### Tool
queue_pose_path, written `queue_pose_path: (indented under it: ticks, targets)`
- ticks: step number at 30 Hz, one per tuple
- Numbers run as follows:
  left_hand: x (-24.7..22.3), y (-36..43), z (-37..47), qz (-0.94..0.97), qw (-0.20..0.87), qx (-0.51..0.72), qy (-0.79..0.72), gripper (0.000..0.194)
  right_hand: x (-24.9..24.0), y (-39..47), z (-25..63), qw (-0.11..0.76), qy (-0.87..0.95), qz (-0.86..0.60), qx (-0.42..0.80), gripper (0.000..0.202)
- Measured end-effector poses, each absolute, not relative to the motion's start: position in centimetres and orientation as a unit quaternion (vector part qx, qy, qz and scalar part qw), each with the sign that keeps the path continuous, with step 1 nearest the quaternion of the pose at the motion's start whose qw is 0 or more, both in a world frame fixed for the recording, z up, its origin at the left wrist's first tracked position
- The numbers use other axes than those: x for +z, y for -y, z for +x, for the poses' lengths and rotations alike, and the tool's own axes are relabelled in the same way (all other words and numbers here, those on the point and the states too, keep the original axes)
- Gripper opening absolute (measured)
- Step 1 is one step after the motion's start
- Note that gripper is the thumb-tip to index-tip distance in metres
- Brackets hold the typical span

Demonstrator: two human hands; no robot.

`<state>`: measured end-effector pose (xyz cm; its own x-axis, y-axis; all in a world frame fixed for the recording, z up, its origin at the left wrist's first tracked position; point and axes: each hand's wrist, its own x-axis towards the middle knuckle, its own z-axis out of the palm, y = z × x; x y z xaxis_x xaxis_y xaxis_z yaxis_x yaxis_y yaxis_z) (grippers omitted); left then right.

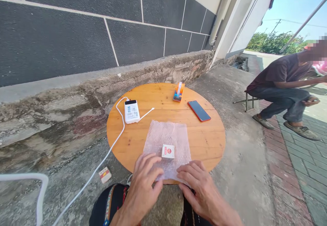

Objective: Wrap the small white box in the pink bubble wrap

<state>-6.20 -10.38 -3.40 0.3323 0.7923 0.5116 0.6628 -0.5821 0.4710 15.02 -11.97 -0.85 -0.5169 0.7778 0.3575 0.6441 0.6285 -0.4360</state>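
A sheet of clear bubble wrap (176, 134) lies on the near half of the round wooden table (117, 134). On it sits a small white box (168, 151) with red print. My left hand (145, 178) rests on the wrap's near left part, fingers spread, fingertips just short of the box. At the near right corner, my right hand (196, 185) has its fingers over the wrap and its thumb below, with the edge between them.
A white power bank (131, 112) with a cable (112, 146) stands at the table's left. An orange tape dispenser (179, 91) and a phone (199, 110) lie farther back. A small box (105, 175) is on the ground. A person (286, 79) sits at right; a wall (63, 38) rises behind.
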Motion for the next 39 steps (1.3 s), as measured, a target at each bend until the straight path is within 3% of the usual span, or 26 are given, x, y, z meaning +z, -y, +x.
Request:
queue_pose_path:
  ticks: [6, 11, 16, 19, 24, 29, 39]
  targets:
    - [-1.8, 8.1, -5.6, 0.794, 0.113, 0.359, -0.477, 0.013, -1.5, 9.7, 17.2, 0.313, 0.821, -0.457, 0.135, 0.014]
    - [-1.7, 5.6, -5.4, 0.791, 0.119, 0.333, -0.499, 0.009, -2.4, 7.4, 17.5, 0.366, 0.749, -0.501, 0.233, 0.009]
    - [-1.6, 5.2, -5.4, 0.795, 0.136, 0.331, -0.489, 0.010, -2.0, 6.1, 19.1, 0.400, 0.682, -0.498, 0.355, 0.020]
    - [-1.4, 6.5, -5.9, 0.806, 0.139, 0.313, -0.483, 0.012, -0.6, 4.5, 20.3, 0.427, 0.670, -0.492, 0.355, 0.022]
    - [-1.9, 8.9, -6.3, 0.811, 0.144, 0.299, -0.482, 0.019, 0.6, 1.6, 18.2, 0.298, 0.815, -0.399, 0.297, 0.018]
    - [-2.4, 9.5, -6.2, 0.807, 0.138, 0.310, -0.484, 0.021, -0.2, 1.7, 14.5, 0.177, 0.890, -0.380, 0.180, 0.056]
    - [-1.0, 9.6, -6.2, 0.789, 0.202, 0.318, -0.485, 0.020, 0.1, 1.7, 14.0, 0.136, 0.889, -0.410, 0.153, 0.051]
